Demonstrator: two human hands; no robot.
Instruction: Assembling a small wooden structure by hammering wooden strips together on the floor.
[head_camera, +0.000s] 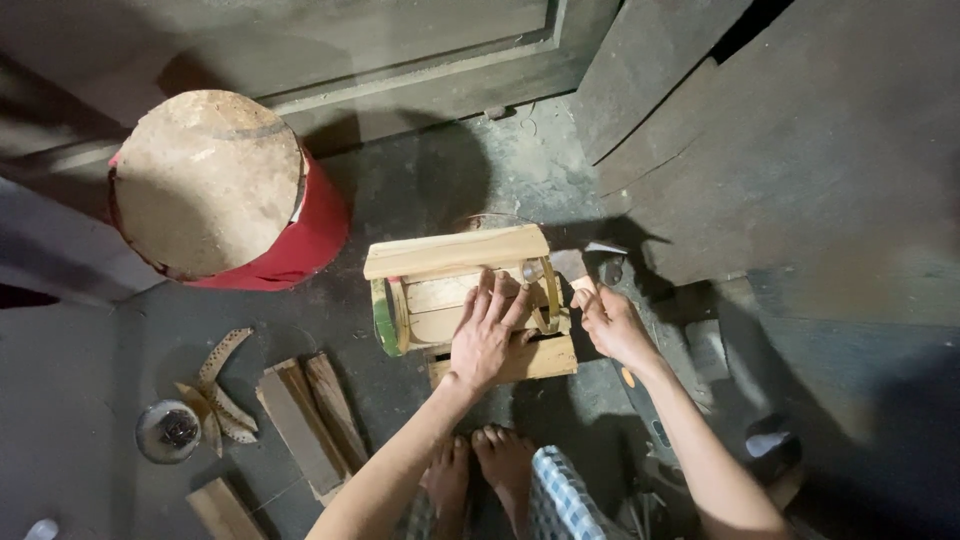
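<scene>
Wooden frame: small box-like frame (455, 300) of pale slats, on the dark floor at picture centre; one green-edged end piece at its 9 o'clock side.
Left hand: left hand (485, 335) lies flat on top of the frame's slats, fingers spread apart and pointing to 12 o'clock; pressing, not clamped on anything.
Right hand: right hand (610, 322) at 3 o'clock of the frame, fingertips together at the frame's right end; whether it pinches a small part, cannot tell.
Bare feet: bare feet (480, 465) at 6 o'clock of the frame, toes near its lower board.
Red drum: red drum (300, 235) with a round dusty lid, at 10 o'clock of the frame, well apart.
Loose boards: loose boards (305, 415) on the floor at 8 o'clock.
Curved pieces: curved spotted strips (222, 385) beside a small round tin (168, 430), further out at 8 o'clock.
Door: dark wooden door (400, 50) at 12 o'clock.
</scene>
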